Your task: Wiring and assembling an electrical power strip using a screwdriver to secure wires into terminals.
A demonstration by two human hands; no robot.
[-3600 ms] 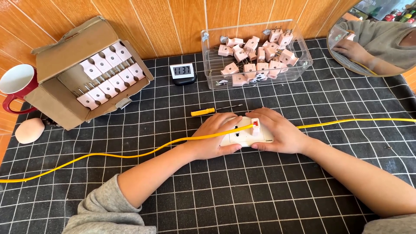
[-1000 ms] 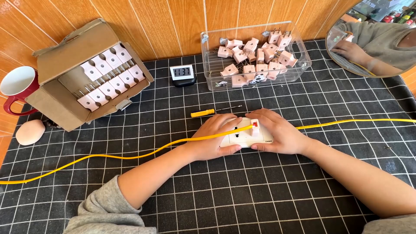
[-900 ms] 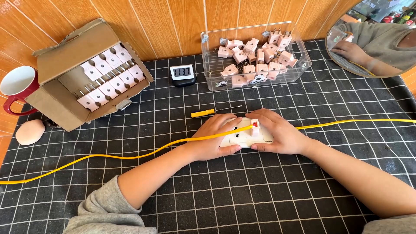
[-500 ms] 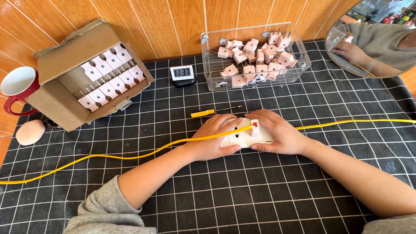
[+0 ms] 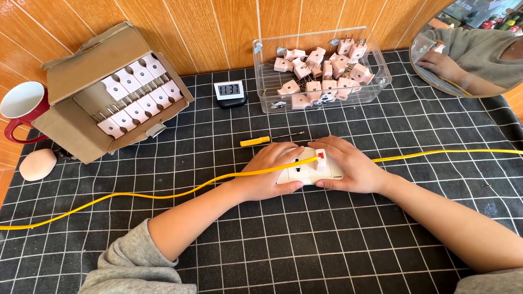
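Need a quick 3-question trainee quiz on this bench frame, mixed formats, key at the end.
1. True or false: both the left hand and the right hand rest on the white power strip.
2. Which container holds loose pink plugs in a heap? A) cardboard box B) clear plastic bin C) red mug
3. Fill in: the small yellow-handled screwdriver lies on the mat just behind the ____ hand.

Key: 1 true; 2 B; 3 left

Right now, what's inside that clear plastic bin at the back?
The clear bin holds a loose pile of pink plug adapters, prongs pointing every way. Whatever lies under the pile is covered.
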